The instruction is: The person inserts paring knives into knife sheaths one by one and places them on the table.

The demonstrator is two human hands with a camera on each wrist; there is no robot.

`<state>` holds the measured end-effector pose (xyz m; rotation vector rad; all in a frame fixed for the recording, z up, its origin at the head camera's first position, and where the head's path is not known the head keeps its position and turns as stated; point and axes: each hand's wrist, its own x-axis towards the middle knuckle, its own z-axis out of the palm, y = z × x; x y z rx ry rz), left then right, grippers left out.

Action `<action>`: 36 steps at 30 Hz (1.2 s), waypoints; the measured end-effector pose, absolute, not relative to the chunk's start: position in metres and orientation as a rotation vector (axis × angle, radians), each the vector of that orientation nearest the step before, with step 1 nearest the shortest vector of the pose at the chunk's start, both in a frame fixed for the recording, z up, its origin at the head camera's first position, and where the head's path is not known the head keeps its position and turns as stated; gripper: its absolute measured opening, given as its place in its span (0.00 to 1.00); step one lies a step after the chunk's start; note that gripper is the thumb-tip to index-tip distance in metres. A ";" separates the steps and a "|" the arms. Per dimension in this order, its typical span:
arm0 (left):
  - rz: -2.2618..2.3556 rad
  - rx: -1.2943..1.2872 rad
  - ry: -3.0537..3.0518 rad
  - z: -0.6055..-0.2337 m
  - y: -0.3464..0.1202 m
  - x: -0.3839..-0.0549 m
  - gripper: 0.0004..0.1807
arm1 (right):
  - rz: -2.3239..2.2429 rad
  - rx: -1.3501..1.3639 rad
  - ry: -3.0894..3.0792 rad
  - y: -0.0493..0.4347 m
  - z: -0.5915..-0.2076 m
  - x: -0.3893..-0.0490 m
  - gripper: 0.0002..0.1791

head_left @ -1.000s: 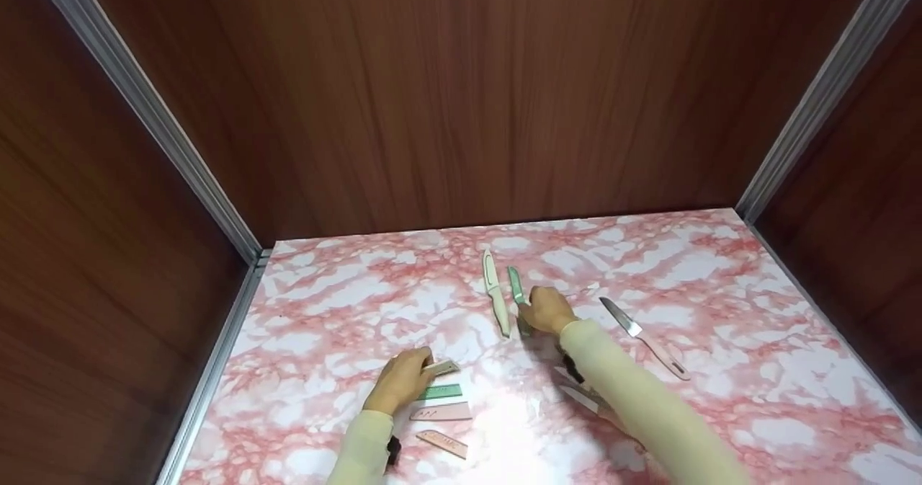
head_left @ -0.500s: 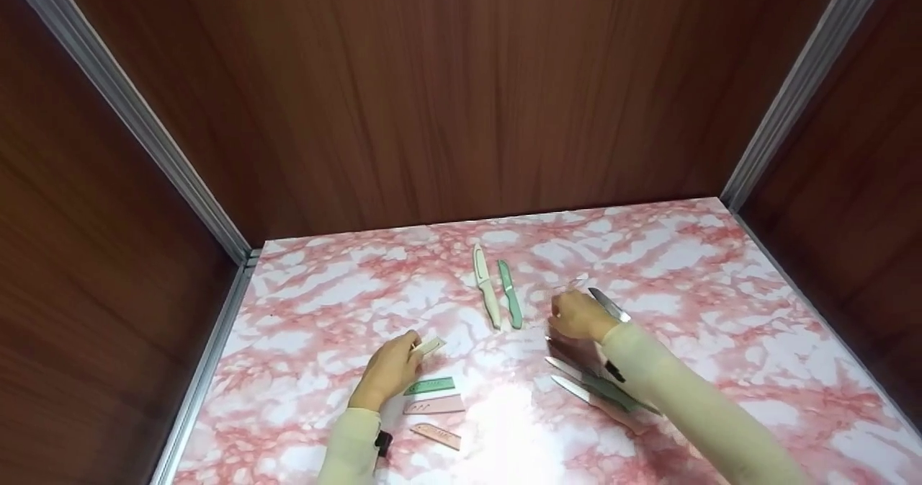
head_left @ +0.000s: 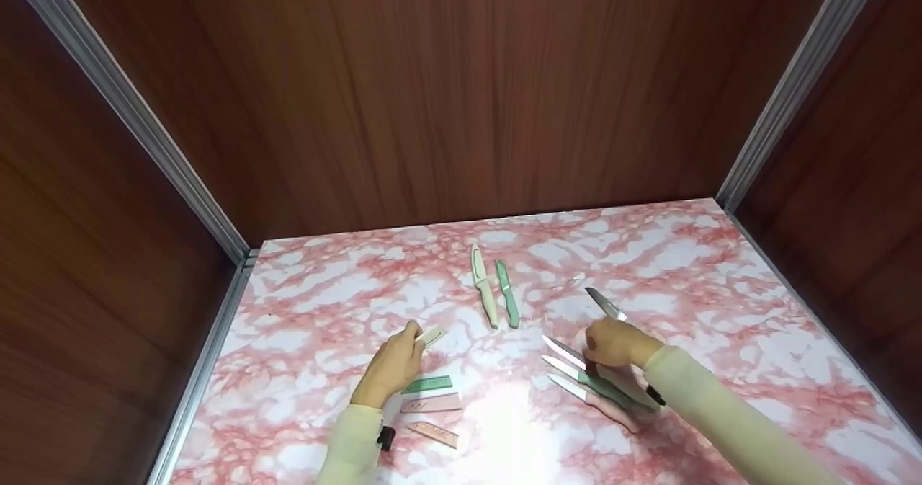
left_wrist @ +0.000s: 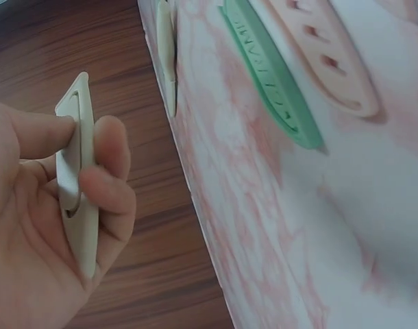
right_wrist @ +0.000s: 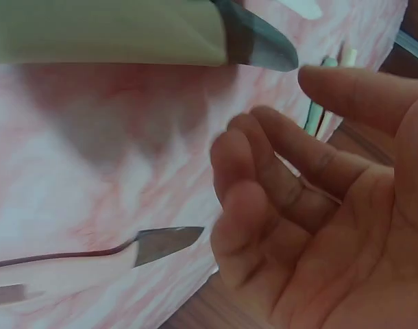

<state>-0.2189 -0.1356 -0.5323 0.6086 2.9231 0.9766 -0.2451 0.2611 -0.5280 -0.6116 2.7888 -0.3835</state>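
My left hand (head_left: 392, 366) holds a cream blade sheath (left_wrist: 77, 171), pinched between thumb and fingers above the table. Below it lie a green sheath (head_left: 430, 383), a pink sheath (head_left: 434, 403) and a peach sheath (head_left: 433, 434). My right hand (head_left: 618, 341) is over the bare knives, its fingers loosely curled with the thumb apart and nothing between them. Close by, a knife with a pale handle (right_wrist: 113, 31) shows a grey blade. In the head view its handle is hidden by the hand. Beside it lie a green-handled knife (head_left: 603, 388) and a pink-handled knife (head_left: 612, 411).
A cream knife (head_left: 488, 301) and a green knife (head_left: 511, 305) with covered blades lie side by side at mid-table. Another bare blade (head_left: 603, 303) points away beyond my right hand. Dark wood panels (head_left: 446, 110) enclose the marbled table (head_left: 324, 290).
My right hand has let go of the green covered knife and moved right and toward me, over the bare knives. My left hand has lifted the cream sheath slightly away from the others.
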 end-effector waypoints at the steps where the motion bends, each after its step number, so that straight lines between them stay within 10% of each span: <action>1: 0.982 0.604 2.919 -0.531 -0.136 -0.219 0.02 | -0.384 -0.619 2.776 0.264 -0.529 -0.243 0.08; 36: 0.996 0.590 2.908 -0.536 -0.125 -0.219 0.04 | -0.531 -0.720 2.884 0.286 -0.554 -0.216 0.07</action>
